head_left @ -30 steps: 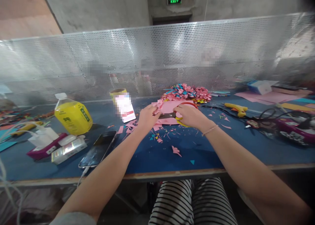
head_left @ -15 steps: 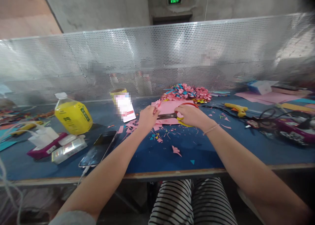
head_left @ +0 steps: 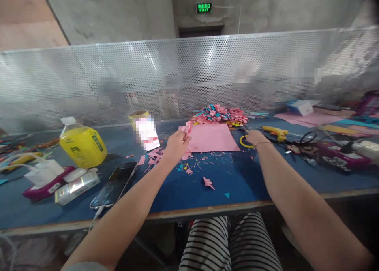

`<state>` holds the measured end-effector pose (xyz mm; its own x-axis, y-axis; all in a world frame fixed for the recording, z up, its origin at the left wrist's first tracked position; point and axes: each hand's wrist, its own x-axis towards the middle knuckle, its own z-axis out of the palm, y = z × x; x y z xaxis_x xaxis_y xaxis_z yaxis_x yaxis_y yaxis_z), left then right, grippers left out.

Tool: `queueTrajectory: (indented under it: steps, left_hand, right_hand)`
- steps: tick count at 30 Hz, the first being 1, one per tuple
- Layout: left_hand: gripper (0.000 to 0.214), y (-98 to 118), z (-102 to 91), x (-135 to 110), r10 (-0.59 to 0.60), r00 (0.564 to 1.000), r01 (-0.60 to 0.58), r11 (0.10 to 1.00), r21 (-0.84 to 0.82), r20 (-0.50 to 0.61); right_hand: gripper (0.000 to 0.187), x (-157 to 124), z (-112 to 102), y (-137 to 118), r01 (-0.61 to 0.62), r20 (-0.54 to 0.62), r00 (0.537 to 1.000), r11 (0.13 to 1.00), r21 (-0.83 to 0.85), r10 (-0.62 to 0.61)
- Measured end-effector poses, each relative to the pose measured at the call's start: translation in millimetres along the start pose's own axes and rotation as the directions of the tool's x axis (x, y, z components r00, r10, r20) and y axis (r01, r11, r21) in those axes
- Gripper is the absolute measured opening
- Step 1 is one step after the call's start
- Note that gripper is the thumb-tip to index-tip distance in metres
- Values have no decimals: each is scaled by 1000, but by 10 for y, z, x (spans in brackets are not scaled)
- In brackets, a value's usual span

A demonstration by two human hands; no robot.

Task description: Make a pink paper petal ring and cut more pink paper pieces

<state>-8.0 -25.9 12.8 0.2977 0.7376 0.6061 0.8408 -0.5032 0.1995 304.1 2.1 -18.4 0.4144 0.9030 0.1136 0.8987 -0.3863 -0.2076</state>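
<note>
My left hand [head_left: 177,141] pinches a small pink paper flower [head_left: 187,128] at the left end of a pink paper sheet [head_left: 211,138], which lies flat on the table. To the right of that sheet my right hand [head_left: 256,137] is closed at a pair of scissors, low at the tabletop. One yellow handle loop [head_left: 245,142] of the scissors shows beside the fingers, and the rest is mostly hidden. Behind the sheet rises a heap of pink and blue paper flowers [head_left: 220,113].
Paper scraps [head_left: 189,171] litter the blue table [head_left: 180,200]. At left are a yellow jug [head_left: 83,144], a charging phone [head_left: 114,184], a small box [head_left: 77,187] and a power strip [head_left: 49,184]. A lit phone [head_left: 148,133] leans upright. A yellow glue gun [head_left: 274,133] and cables lie right.
My right hand has carried the scissors right, off the pink sheet, and lowered them to the table. My left hand stays with the paper flower. The view has shifted slightly.
</note>
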Motion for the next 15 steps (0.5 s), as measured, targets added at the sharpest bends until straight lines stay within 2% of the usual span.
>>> queueTrajectory:
  steps: [3, 6, 8, 10, 11, 12, 13, 15]
  left_hand:
    - [17, 2, -18, -2, -13, 1000, 13, 1000, -7, 18]
    - [16, 10, -45, 1, -41, 999, 42, 999, -7, 30]
    - [15, 12, -49, 4, -46, 998, 46, 999, -3, 41]
    - [16, 13, -36, 5, -24, 997, 23, 1000, 9, 74]
    - [17, 12, -25, 3, -4, 995, 3, 1000, 17, 97]
    - [18, 12, -12, -1, 16, 992, -19, 1000, 25, 122]
    - [19, 12, 2, -5, 36, 988, -41, 999, 32, 150]
    - [20, 10, 28, -14, 70, 975, -83, 995, 54, 211]
  right_hand:
    - [29, 31, 9, 70, -31, 21, 999, 999, -19, 31]
    - [30, 41, -85, 80, -2, -23, 1000, 1000, -30, 1]
    - [31, -1, -161, -14, 53, -85, 995, 998, -18, -54]
    - [34, -106, -201, -217, 186, -165, 971, 979, 87, -170]
    - [35, -183, -201, -351, 269, -170, 957, 941, 207, -236]
    - [37, -271, -189, -496, 351, -165, 936, 866, 355, -312]
    - [38, -367, -169, -640, 368, -103, 923, 772, 518, -371]
    - [41, -558, -123, -889, 273, 32, 884, 569, 776, -467]
